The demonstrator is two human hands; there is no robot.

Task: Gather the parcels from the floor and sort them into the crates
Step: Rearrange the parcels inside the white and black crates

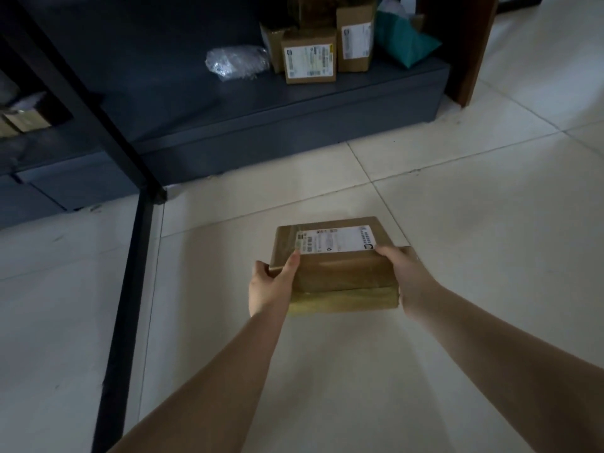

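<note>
step: carrying | both hands, left hand point(271, 284) and right hand point(408, 276), clamp the flat brown cardboard parcel point(336, 266) above the pale tiled floor point(457, 223) | tip: probably keep it level, thumbs on top

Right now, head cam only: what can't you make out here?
- Label on the held parcel: print too small and blurred.
- Parcel underside, and whether it is one box or two stacked: hidden by the left hand, right hand and its own top.
- Boxes on the dark shelf: rear ones cut off by the top edge.
- Crates: none identifiable.
</note>
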